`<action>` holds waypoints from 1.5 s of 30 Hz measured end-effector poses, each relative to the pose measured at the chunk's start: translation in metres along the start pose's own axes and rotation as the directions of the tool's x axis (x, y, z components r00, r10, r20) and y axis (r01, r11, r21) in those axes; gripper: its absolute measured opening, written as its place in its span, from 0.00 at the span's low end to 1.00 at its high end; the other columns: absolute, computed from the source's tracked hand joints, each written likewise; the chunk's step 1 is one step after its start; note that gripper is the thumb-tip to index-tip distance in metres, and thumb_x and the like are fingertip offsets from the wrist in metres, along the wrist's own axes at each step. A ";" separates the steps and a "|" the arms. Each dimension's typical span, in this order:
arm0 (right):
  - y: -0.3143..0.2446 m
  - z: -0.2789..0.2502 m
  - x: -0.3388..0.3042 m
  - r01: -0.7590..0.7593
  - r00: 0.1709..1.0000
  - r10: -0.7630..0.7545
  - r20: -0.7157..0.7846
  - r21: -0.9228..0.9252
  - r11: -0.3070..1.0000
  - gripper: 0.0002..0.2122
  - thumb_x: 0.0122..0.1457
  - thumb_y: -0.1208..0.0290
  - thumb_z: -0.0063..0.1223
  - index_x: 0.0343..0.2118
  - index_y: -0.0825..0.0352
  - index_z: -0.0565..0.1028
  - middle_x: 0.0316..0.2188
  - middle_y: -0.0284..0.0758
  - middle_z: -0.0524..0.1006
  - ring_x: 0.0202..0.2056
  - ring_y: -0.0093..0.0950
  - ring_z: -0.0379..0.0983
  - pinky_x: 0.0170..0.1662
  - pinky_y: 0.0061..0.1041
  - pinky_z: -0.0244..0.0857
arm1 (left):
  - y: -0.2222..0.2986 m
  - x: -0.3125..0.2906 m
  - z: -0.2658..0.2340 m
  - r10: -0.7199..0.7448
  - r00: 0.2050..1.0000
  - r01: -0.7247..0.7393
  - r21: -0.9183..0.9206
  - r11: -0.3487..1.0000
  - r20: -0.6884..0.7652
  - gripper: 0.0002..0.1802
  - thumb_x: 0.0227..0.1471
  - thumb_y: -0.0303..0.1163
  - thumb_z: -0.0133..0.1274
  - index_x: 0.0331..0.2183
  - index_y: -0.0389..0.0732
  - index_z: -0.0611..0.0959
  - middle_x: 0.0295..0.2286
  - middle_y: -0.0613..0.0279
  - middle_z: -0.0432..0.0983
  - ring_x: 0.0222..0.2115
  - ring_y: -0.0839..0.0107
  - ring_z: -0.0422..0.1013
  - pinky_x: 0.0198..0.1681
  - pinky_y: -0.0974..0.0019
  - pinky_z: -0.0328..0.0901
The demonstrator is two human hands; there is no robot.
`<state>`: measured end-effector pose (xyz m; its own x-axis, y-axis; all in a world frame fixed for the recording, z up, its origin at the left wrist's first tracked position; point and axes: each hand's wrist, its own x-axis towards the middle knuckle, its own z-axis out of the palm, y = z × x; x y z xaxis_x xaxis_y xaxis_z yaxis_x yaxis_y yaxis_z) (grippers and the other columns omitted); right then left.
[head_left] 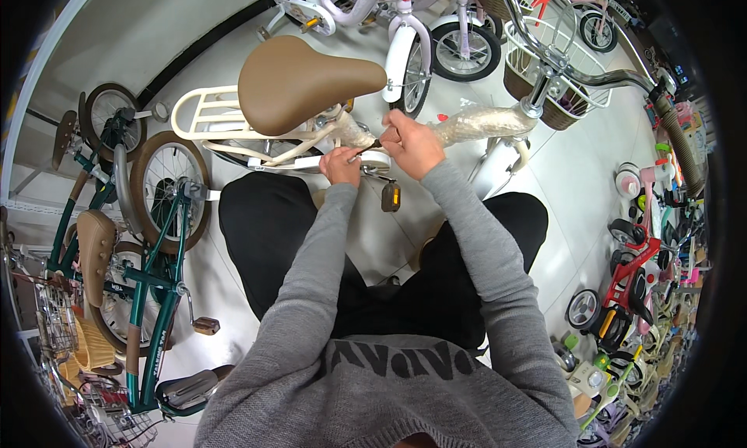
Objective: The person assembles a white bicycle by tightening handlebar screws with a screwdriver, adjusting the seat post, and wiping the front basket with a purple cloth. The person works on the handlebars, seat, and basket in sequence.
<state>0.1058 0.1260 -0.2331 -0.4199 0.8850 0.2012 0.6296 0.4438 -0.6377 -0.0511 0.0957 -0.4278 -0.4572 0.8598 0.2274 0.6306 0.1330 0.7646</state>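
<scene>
In front of me stands a cream bicycle with a brown saddle [299, 82], a rear rack [204, 115] and foam-like wrapping [486, 126] around its frame. My left hand [340, 165] is closed by the lower frame, just above the crank, on a thin metallic piece [360, 153] with a dark end. Beside it my right hand [417, 146] has its fingers pinched together over the frame, at that dark end. What the right fingers grip is too small to make out. Below both hands hangs a pedal [391, 196] with an orange reflector.
The chrome handlebar [615, 77] and a wire basket [562, 113] are at the right. Green bicycles [156, 292] stand along the left. Lilac children's bicycles [401, 28] are beyond the saddle. Toys and a red tricycle [626, 281] crowd the right side.
</scene>
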 end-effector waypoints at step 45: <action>0.009 0.000 0.000 -0.129 0.991 0.129 0.033 0.005 0.992 0.10 0.48 0.68 0.56 0.31 0.66 0.70 0.25 0.40 0.78 0.32 0.41 0.75 0.34 0.40 0.67 | -0.004 0.001 0.000 0.023 1.000 -0.023 0.015 1.000 0.019 0.16 0.33 0.28 0.63 0.31 0.54 0.86 0.33 0.71 0.75 0.42 0.68 0.67 0.55 0.59 0.48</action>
<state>0.1118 0.1302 -0.2387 -0.3566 0.9296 0.0929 0.6752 0.3252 -0.6621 -0.0533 0.0959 -0.4308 -0.4305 0.8719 0.2333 0.6504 0.1205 0.7500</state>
